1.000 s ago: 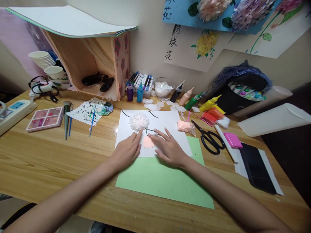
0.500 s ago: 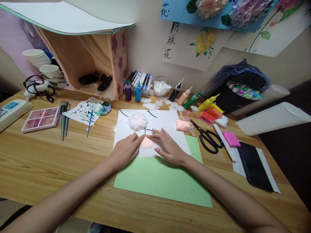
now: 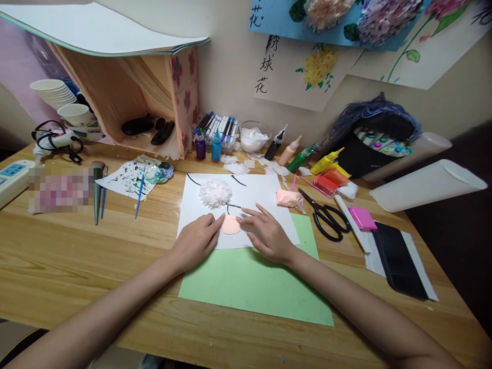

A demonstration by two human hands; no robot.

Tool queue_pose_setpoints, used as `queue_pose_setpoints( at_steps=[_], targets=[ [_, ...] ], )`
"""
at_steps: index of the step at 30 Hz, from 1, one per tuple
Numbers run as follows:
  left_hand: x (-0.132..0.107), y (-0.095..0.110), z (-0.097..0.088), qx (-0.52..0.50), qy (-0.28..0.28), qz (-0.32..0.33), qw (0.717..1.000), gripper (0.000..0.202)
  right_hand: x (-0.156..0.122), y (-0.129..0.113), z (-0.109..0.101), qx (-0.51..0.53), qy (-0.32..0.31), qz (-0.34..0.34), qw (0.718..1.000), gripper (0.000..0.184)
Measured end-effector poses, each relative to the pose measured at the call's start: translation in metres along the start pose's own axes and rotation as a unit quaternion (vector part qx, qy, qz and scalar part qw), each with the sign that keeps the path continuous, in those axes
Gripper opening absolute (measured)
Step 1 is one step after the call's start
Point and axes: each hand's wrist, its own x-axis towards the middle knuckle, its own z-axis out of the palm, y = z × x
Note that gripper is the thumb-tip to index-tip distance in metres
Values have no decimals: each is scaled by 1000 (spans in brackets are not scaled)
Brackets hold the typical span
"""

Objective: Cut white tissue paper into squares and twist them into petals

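Over toward the desk's left edge, a makeup brush lies beside a paint-smeared paper. Moving right, a fluffy white flower sits near the top left corner of the white sheet. Here's the left hand, grip loose, index finger reaching to the left side of a flat peach piece by the sheet's bottom edge. The right hand, its grip spread, has fingertips at the piece's other side. Beyond the sheet's right edge, black scissors lie on the desk.
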Motion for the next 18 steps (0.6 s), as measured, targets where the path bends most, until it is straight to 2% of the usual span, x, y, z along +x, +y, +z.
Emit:
queue_pose_setpoints(
  at_steps=[4, 8, 10, 15, 18],
  targets=[
    [-1, -1, -4, -43, -19, 10, 999, 39, -1, -1, -1, -24, -26, -30, 999, 28],
    [-1, -1, -7, -71, -28, 4, 997, 41, -3, -2, 0, -40, 20, -19, 999, 30],
    [-2, 0, -9, -68, -35, 3, 997, 42, -3, -2, 1, -38, 32, -41, 998, 26],
    [-5, 4, -15, -46, -79, 21, 996, 45, -2, -2, 3, -46, 13, -113, 992, 17],
    [-7, 5, -19, -48, -92, 18, 994, 48, -2, -1, 3, -54, 46, -122, 990, 17]
  ],
)
